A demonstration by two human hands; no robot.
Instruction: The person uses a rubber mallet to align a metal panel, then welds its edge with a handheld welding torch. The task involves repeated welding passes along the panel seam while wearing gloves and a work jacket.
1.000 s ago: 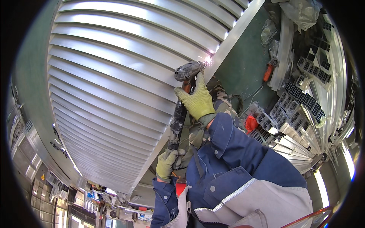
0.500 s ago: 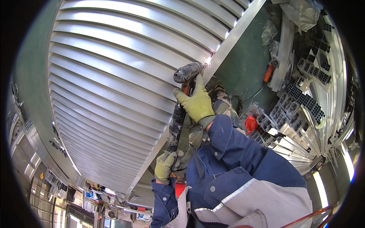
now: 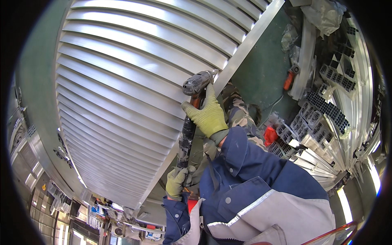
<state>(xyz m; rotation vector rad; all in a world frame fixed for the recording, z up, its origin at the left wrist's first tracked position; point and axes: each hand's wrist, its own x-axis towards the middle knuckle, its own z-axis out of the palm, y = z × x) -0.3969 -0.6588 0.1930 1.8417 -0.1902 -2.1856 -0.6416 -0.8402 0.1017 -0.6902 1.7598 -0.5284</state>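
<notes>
A black drill-shaped power tool (image 3: pixel 187 141) with an orange patch near its head lies along the edge of a large silver slatted metal panel (image 3: pixel 122 77). My right hand (image 3: pixel 208 116), in a yellow-green glove, is closed around the tool just below its head, one finger stretched up along the front. My left hand (image 3: pixel 176 181), in a similar glove, grips the tool's lower end, its fingers partly hidden. The tool's metallic nose points at the panel's frame rail (image 3: pixel 249 45), very near where the slats end. Whether the tip touches the metal I cannot tell.
At the right lies an orange angle grinder (image 3: pixel 290 77) beside a long metal profile (image 3: pixel 305 61). Bundles of hollow profiles (image 3: pixel 326 108) and a red piece (image 3: pixel 270 135) lie below it. Clear plastic wrap (image 3: pixel 324 16) sits at the upper right. Camouflage-clad legs (image 3: pixel 239 106) are close to the panel.
The tool's head and my right hand have shifted slightly left and down. The bright sparkling spot at the tool's tip is gone. Both hands keep their grip.
</notes>
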